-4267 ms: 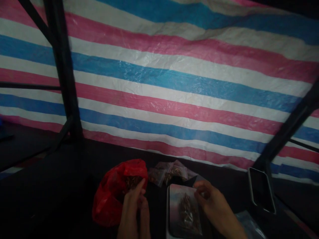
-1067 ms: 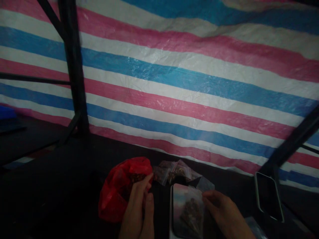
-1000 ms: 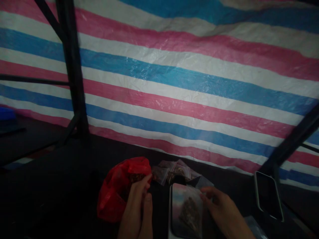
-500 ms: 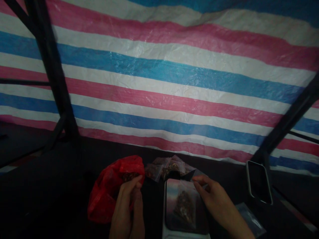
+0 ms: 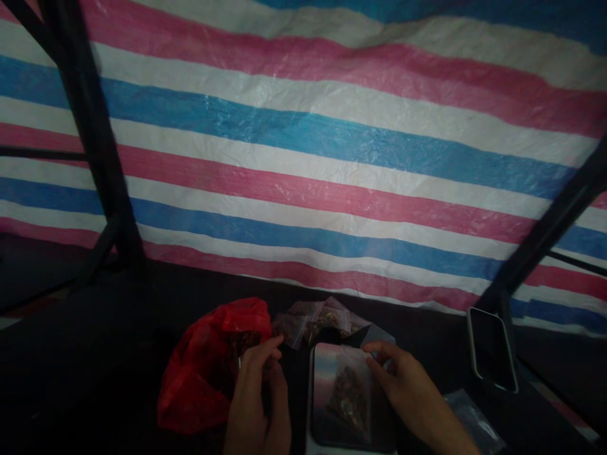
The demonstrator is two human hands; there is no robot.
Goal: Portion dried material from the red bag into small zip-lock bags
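- The left hand [image 5: 256, 404] sits at the mouth of a red plastic bag [image 5: 203, 373], its fingertips pinched together at the bag's opening; what they pinch is too dark and small to make out.
- The red plastic bag lies crumpled on the dark table [image 5: 95, 366], left of the scale, with brownish contents showing in its opening.
- The right hand [image 5: 408, 395] rests at the right edge of a small digital scale [image 5: 351, 436], thumb and forefinger gripping the top corner of a small clear pouch [image 5: 351, 392].
- The small clear pouch lies flat on the scale's platform and holds a clump of brown dried bits.
- A heap of filled clear pouches [image 5: 317, 319] lies just behind the scale, near the red bag.
- A smartphone [image 5: 493, 357] leans upright, screen dark, well to the right of the hands.
- An empty-looking clear pouch [image 5: 469, 423] lies by the right forearm.
- A tarp striped pink, blue and white [image 5: 332, 158] hangs behind the table, crossed by black frame bars [image 5: 95, 145].
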